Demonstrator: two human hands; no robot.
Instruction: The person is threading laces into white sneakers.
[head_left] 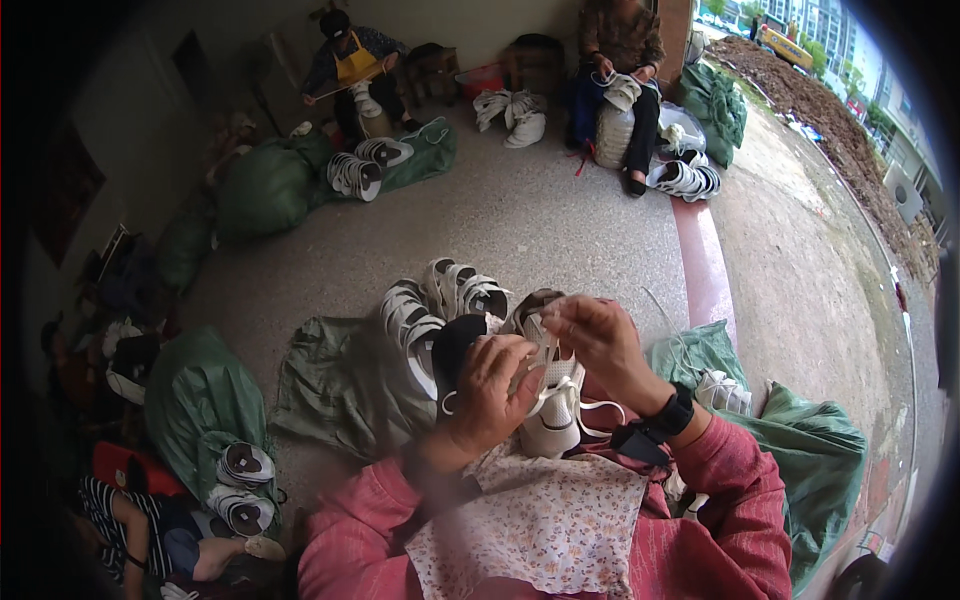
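A white sneaker (549, 432) with a perforated upper stands in front of my lap, toe toward me. Its white shoelace (600, 408) hangs in loose loops at the toe. Above the shoe's opening my right hand (603, 338) pinches a length of the lace between thumb and fingers. My left hand (487, 392) is curled at the shoe's left side, and a small lace loop shows at its outer edge; what its fingertips grip is partly hidden. Beyond my hands, rows of nested white sneakers (408, 322) stand on the floor.
Green sacks (205, 390) lie at left, with another sack (810, 440) at right. A flattened green sheet (335, 385) covers floor beside the shoes. Two seated people (360, 65) (622, 60) handle shoes at the back. Another person's arm (135, 535) shows lower left.
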